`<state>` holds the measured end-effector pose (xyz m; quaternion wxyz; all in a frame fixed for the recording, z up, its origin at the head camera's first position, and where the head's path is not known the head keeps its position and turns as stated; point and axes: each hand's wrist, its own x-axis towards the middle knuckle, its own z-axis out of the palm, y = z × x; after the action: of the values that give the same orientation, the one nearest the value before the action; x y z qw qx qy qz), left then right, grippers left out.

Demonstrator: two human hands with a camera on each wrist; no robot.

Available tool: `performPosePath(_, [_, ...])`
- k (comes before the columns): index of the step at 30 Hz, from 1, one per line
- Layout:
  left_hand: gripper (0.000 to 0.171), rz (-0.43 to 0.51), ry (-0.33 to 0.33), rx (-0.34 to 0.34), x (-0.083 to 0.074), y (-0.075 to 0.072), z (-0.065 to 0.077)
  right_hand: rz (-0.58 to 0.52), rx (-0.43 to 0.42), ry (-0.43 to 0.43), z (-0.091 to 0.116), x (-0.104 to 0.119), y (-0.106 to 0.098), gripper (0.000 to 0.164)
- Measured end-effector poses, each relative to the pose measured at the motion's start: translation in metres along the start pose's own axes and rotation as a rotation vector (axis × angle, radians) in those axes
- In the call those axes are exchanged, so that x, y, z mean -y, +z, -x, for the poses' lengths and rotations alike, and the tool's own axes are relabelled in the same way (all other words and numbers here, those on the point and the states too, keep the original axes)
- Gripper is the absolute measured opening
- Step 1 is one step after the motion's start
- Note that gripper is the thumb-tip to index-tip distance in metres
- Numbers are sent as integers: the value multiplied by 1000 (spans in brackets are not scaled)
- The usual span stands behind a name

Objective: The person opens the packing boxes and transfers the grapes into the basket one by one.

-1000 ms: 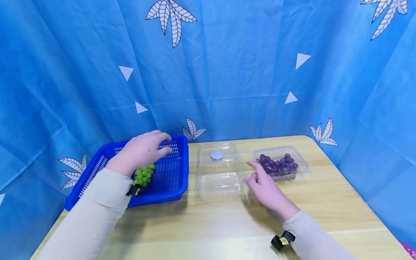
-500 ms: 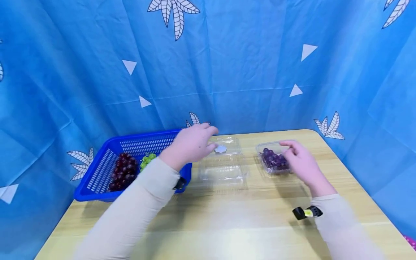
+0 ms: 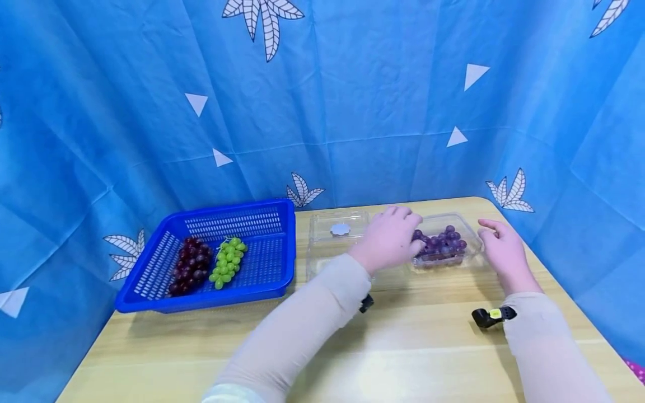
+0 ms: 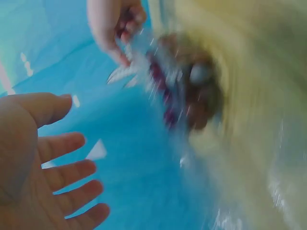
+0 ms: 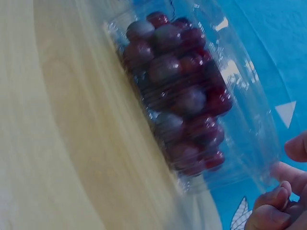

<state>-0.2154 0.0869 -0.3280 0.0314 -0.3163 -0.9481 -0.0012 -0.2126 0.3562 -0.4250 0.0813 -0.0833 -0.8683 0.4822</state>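
In the head view, a clear plastic box [image 3: 470,258] holding a bunch of purple grapes [image 3: 443,244] stands on the right of the table. My left hand [image 3: 390,238] hovers at the box's left side. Its fingers are spread in the left wrist view, with nothing in the palm [image 4: 19,167]. At the box's right end is my right hand [image 3: 505,252]. The right wrist view shows its index finger [image 5: 292,178] at the clear rim, the thumb apart from it and the other fingers curled. I cannot tell whether the fingertip presses the rim.
A blue plastic basket [image 3: 289,263] at the left holds dark red grapes [image 3: 190,266] and green grapes [image 3: 228,262]. Partly behind my left arm lies another clear plastic container [image 3: 322,229] with a white label [image 3: 340,229]. A blue curtain [image 3: 373,112] hangs behind the wooden table [image 3: 418,347].
My left hand has swung right from over the basket, past the middle container, to the grape box. My right hand has moved right, from the box's left side to its right end.
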Motion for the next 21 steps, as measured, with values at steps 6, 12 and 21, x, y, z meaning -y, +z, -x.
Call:
performPosePath(6, [68, -1, -32, 60, -37, 29, -35, -130, 106, 62, -4, -11, 2, 65])
performPosePath(12, [80, -37, -85, 83, -61, 55, -56, -264, 195, 59, -4, -20, 3, 66])
performPosePath(21, [84, -34, -137, 75, -67, 77, -57, -269, 231, 60, -5, -18, 9, 68])
